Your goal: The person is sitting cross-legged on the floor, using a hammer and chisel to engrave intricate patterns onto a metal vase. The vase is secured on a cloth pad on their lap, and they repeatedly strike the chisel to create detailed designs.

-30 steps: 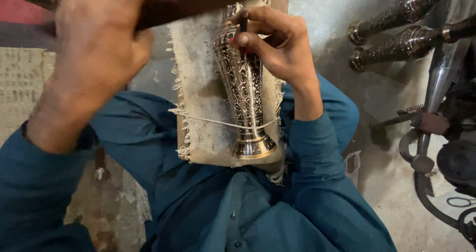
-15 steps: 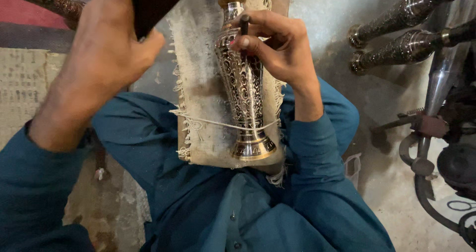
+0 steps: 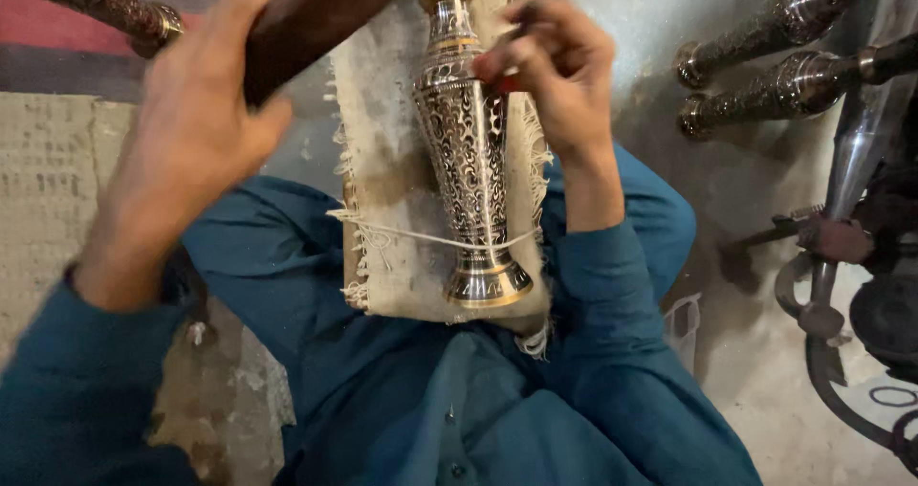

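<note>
On cloth pad (image 3: 382, 142) engraved vase (image 3: 467, 142), right hand (image 3: 550, 75) pinching tool, left hand (image 3: 191, 132) gripping wooden mallet (image 3: 316, 12)

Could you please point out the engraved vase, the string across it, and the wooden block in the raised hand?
Vase (image 3: 466, 151): head view, on its patterned body.
String (image 3: 421, 235): head view, on the stretch left of the vase.
Wooden block (image 3: 311, 17): head view, on its dark face.

Tight around the engraved metal vase (image 3: 469, 151): dark wooden mallet (image 3: 316, 12) crosses overhead at its left, right hand (image 3: 559, 75) blocks its upper right flank. White string (image 3: 430, 237) spans the lower body. Open floor (image 3: 736, 189) right of the sleeve, up to two ornate metal stems (image 3: 765, 60) and what looks like dark curved metalwork (image 3: 841, 371), partly cut off. Left hand (image 3: 186, 132) fills the left side.
</note>
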### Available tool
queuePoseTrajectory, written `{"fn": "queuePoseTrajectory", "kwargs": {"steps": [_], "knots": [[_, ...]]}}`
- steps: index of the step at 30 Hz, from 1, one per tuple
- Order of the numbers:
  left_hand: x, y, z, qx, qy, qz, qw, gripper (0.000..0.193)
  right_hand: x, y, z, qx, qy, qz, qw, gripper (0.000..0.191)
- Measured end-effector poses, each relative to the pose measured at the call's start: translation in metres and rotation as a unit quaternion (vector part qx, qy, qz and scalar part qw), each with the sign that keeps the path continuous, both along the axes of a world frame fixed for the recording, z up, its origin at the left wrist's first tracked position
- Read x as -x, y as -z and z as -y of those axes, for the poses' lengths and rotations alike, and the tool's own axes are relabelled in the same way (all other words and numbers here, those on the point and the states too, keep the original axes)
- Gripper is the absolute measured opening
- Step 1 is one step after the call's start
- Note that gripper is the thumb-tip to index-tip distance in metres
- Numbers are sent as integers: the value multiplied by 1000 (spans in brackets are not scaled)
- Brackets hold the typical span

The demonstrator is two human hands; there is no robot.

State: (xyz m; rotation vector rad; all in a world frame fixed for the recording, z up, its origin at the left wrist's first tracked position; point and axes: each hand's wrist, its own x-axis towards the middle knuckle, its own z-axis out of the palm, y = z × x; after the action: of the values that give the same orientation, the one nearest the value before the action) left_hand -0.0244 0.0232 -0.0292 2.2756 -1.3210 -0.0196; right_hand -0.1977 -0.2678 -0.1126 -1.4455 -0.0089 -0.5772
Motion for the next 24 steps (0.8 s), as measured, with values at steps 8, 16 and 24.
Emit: {"fn": "queuePoseTrajectory", "kwargs": {"steps": [8, 16, 24], "knots": [[18, 118, -59, -22, -37, -292, 955, 68, 26, 24, 17, -93, 65, -9, 994, 15], [31, 105, -55, -34, 117, -280, 952, 62, 23, -7, -36, 392, 173, -40, 903, 39], [104, -34, -42, 314, 210, -61, 924, 53, 47, 20, 2, 197, 338, -82, 917, 28]]}}
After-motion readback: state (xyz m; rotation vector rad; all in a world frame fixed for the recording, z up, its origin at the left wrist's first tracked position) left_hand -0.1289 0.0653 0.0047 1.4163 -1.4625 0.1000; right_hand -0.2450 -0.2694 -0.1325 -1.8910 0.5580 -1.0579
